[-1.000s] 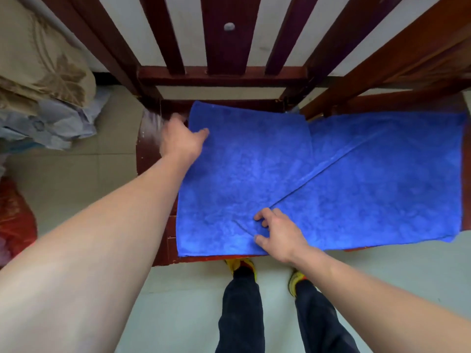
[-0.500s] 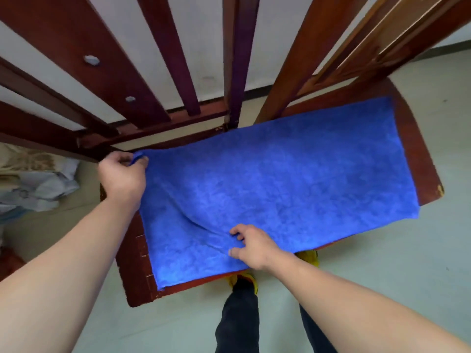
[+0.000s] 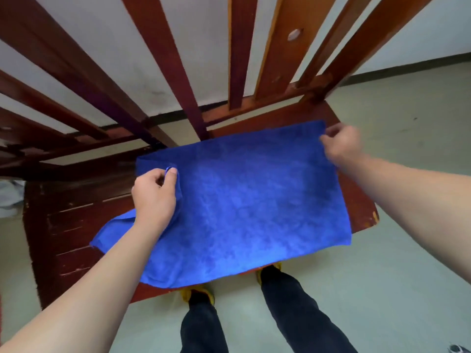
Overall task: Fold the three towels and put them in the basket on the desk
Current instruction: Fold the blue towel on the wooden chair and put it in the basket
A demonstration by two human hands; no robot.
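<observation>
Head view: 1 blue towel (image 3: 244, 205) lies spread on the seat of a wooden chair (image 3: 76, 220), near edge overhanging. The left hand (image 3: 154, 197) has its grip pinched on a raised fold by the far left corner; the right hand (image 3: 342, 146), blurred, seems closed on the far right corner. The cloth looks soft, light and limp, best held by its corners.

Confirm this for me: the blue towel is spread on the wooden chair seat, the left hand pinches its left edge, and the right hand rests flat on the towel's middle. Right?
Not quite. In the head view the right hand grips the far right corner of the blue towel, not its middle. The rest stands: towel on the wooden chair seat, left hand pinching its left edge.
</observation>
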